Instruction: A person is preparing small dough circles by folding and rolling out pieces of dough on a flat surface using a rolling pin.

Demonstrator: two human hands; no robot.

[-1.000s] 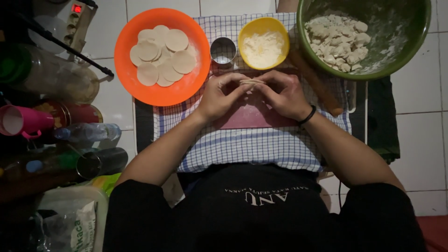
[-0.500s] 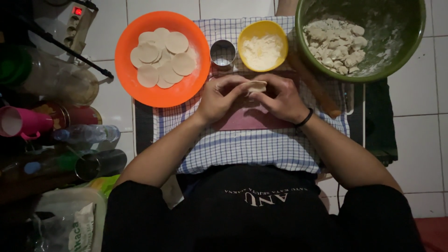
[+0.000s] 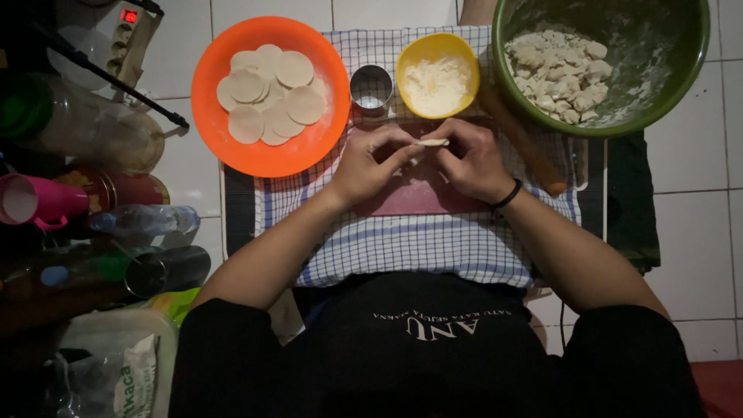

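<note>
Both of my hands meet over a dark red board (image 3: 418, 193) on a checked cloth (image 3: 418, 248). My left hand (image 3: 371, 159) and my right hand (image 3: 472, 159) pinch a small pale piece of dough (image 3: 433, 142) between their fingertips, just above the board. A black band circles my right wrist. Beyond my left hand, an orange plate (image 3: 224, 143) holds several flat round dough discs (image 3: 267, 93). Behind my right hand, a green bowl (image 3: 681, 70) holds several dough lumps (image 3: 561, 73).
A round metal cutter (image 3: 371, 87) and a yellow bowl of flour (image 3: 437, 77) stand behind the hands. A wooden rolling pin (image 3: 522, 143) lies right of the board. Bottles, a pink cup (image 3: 39, 201) and a plastic tub (image 3: 116, 364) crowd the left side. White floor tiles surround the cloth.
The dough piece has risen to my fingertips and both hands have shifted slightly away from my body.
</note>
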